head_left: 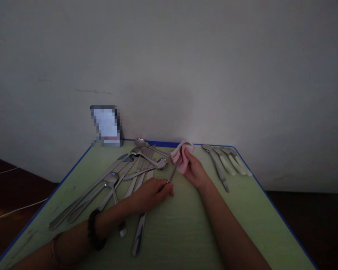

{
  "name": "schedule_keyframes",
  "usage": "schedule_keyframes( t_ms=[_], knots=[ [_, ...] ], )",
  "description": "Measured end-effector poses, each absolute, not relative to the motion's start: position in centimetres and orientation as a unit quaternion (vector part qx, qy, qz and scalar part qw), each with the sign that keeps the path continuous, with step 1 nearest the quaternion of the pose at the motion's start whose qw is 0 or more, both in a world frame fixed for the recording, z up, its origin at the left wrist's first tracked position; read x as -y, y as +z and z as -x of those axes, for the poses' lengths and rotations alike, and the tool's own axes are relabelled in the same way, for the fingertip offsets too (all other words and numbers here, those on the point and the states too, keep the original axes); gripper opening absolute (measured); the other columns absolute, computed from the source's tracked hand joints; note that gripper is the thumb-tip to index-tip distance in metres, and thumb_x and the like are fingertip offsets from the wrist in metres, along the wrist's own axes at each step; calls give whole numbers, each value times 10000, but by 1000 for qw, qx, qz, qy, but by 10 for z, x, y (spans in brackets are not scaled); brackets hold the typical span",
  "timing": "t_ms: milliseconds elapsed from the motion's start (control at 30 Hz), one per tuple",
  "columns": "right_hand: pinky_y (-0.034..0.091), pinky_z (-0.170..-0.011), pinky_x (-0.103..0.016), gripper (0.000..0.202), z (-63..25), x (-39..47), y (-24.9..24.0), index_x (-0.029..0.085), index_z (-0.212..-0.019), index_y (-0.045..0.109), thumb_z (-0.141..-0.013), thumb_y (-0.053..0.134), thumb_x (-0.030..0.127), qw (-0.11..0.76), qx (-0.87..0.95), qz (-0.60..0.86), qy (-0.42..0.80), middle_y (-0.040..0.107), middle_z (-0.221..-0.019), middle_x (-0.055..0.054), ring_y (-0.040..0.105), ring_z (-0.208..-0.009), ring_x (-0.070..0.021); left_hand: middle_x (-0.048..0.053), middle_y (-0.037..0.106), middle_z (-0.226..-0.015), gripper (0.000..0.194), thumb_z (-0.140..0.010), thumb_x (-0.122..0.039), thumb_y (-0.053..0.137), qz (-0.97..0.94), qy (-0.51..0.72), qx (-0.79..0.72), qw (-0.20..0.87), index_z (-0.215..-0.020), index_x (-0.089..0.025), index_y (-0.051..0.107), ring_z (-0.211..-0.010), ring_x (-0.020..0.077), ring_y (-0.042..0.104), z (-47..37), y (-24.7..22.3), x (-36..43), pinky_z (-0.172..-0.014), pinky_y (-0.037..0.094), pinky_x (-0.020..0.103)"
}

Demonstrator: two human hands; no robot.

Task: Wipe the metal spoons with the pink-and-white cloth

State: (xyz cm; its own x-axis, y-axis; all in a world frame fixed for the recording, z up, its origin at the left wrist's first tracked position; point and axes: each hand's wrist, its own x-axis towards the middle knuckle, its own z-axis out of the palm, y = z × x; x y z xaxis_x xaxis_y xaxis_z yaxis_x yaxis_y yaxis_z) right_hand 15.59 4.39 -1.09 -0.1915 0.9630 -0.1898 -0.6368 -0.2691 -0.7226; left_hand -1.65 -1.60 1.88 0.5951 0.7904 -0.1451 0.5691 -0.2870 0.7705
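Observation:
My left hand (154, 193) is closed around the lower end of a metal utensil (172, 173) over the middle of the table. My right hand (194, 168) pinches a pink and white cloth (183, 154) wrapped around the utensil's upper end, so that end is hidden. Several metal knives (86, 197) and spoons (111, 179) lie in a loose, overlapping pile to the left, partly under my left forearm. On the right rest a metal spoon (217, 168) and several utensils with pale handles (227, 165), side by side.
A pale green table (180, 236) with a blue edge stands against a grey wall (169, 67). A blurred phone-like device (108, 125) leans upright at the table's back left corner. Thin white cables run over the dark floor at the left.

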Motion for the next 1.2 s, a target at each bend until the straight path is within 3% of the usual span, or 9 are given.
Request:
schedule_keyframes(
  t_ms=[133,400,767,933,1200],
  knots=[
    [486,-702,-215,248,-156,-46,-10,168,-847,660,-712,692,373,553,256,316,727,695,-771,-4,622,-712,-106,-40,481,-540,384,-900,-345,324,-802,128,-428,397,-767,-164,636,-509,102,426,17,18,16,-507,299,206],
    [486,-638,-214,246,-154,-43,-7,169,-800,646,-691,709,381,545,288,315,721,669,-686,13,596,-624,-97,-36,479,-554,407,-908,-368,314,-789,136,-424,423,-630,-159,526,-521,94,437,16,18,17,-522,314,203],
    [496,-653,-211,158,-155,-47,-3,184,-756,638,-719,694,327,597,217,326,701,651,-683,18,588,-615,-91,-47,461,-537,417,-925,-403,261,-767,129,-404,481,-701,-170,525,-502,98,428,19,23,18,-528,341,207],
    [497,-646,-228,206,-155,-42,0,194,-744,623,-712,692,385,555,256,283,739,610,-624,40,568,-577,-90,-36,456,-535,398,-923,-363,242,-783,115,-405,457,-631,-185,446,-506,107,427,18,23,18,-539,336,221],
    [490,-649,-228,273,-146,-31,-4,140,-778,661,-695,702,397,458,340,299,765,681,-683,-15,621,-624,-114,-22,437,-533,366,-890,-349,250,-785,125,-435,424,-578,-197,365,-495,115,387,14,22,16,-517,295,245]
  ],
)
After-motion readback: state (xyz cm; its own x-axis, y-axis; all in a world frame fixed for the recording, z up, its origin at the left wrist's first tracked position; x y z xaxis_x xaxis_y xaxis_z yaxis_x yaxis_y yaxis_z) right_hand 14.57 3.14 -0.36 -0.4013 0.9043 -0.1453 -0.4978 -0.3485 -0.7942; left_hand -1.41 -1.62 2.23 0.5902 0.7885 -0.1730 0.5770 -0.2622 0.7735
